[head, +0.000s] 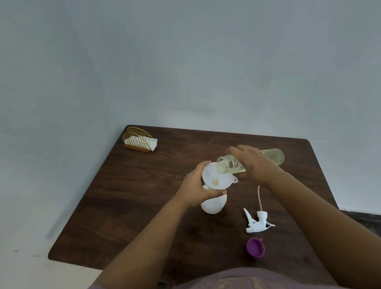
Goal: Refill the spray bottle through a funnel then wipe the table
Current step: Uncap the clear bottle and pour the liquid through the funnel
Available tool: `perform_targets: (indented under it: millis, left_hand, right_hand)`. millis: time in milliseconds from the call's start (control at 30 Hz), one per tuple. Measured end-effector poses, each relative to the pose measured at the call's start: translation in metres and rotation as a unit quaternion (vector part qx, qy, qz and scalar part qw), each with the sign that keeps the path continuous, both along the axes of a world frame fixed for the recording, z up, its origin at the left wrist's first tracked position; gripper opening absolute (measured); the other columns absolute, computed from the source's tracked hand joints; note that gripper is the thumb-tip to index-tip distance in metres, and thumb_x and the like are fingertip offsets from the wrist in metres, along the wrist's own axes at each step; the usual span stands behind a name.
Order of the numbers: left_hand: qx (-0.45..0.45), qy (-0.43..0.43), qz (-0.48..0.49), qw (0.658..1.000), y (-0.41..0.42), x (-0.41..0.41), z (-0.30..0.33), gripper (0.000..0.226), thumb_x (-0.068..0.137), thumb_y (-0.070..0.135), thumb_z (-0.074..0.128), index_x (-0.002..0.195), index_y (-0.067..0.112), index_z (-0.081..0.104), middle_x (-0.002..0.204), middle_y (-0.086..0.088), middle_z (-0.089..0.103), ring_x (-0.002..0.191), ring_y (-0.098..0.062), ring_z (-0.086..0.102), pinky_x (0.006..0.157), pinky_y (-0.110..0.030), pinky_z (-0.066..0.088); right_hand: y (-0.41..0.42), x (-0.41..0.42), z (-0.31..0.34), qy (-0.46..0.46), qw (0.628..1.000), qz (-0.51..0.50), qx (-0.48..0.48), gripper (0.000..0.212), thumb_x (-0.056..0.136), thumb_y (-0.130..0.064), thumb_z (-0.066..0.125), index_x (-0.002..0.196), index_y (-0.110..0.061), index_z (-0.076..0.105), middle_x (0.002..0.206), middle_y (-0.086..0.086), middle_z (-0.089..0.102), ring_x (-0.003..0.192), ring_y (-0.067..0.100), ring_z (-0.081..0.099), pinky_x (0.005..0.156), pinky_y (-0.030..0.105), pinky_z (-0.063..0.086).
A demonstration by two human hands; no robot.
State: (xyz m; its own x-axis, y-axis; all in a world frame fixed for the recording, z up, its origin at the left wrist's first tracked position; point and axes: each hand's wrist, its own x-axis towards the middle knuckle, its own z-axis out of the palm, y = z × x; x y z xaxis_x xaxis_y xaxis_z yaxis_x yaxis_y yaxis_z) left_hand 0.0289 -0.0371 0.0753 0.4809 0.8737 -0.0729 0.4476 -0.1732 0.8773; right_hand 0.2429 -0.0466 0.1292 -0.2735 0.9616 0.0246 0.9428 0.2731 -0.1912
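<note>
The left hand (197, 191) grips the funnel (215, 176) seated in the white spray bottle (214, 203), steadying both. The right hand (254, 161) holds the clear refill bottle (232, 163) tipped, mouth over the funnel, directing liquid inside.

— Where's everything?
— Funnel (216, 177) sits in the spray bottle (214, 203) mid-worktop (126, 201); my tilted refill bottle (249, 160) is right of it.
— And nearer you?
— Sprayer head (257, 222), then cap (255, 247). Napkin holder (139, 139): far left corner.

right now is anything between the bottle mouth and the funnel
Nothing visible. The right hand tips the clear bottle so its open mouth hangs right over the funnel, which the left hand steadies on the spray bottle.
</note>
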Motion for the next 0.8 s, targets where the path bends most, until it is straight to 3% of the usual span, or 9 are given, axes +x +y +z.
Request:
perform_targets:
  millis: [200,633,800]
  left_hand:
    - [-0.006,-0.006,0.007,1.000,0.0000,0.0004,-0.0002,0.081,0.069,0.036,0.087,0.134,0.035,0.040,0.126,0.018,0.051,0.117,-0.009,0.051,0.094,-0.031,0.053]
    - [-0.005,-0.009,0.014,1.000,0.0002,0.0005,-0.0018,0.082,0.067,0.039,0.087,0.134,0.036,0.041,0.124,0.019,0.052,0.117,-0.011,0.053,0.095,-0.036,0.053]
    - [-0.004,-0.010,0.011,1.000,-0.0003,0.0007,0.0002,0.081,0.069,0.037,0.086,0.135,0.034,0.040,0.123,0.021,0.049,0.115,-0.007,0.051,0.092,-0.028,0.052]
  right_hand:
    - [-0.0001,0.0024,0.0006,-0.004,1.000,-0.003,0.004,0.053,0.072,-0.025,0.076,0.117,-0.023,0.049,0.096,-0.002,0.053,0.089,0.017,0.050,0.080,0.031,0.040]
    - [0.0008,0.0032,-0.0016,-0.021,1.000,-0.009,0.012,0.054,0.072,-0.025,0.076,0.118,-0.025,0.048,0.095,-0.003,0.053,0.090,0.017,0.050,0.082,0.032,0.042]
    - [0.0024,0.0023,-0.0015,-0.027,0.999,-0.008,0.016,0.054,0.071,-0.025,0.077,0.117,-0.025,0.048,0.095,-0.003,0.053,0.089,0.016,0.050,0.081,0.031,0.041]
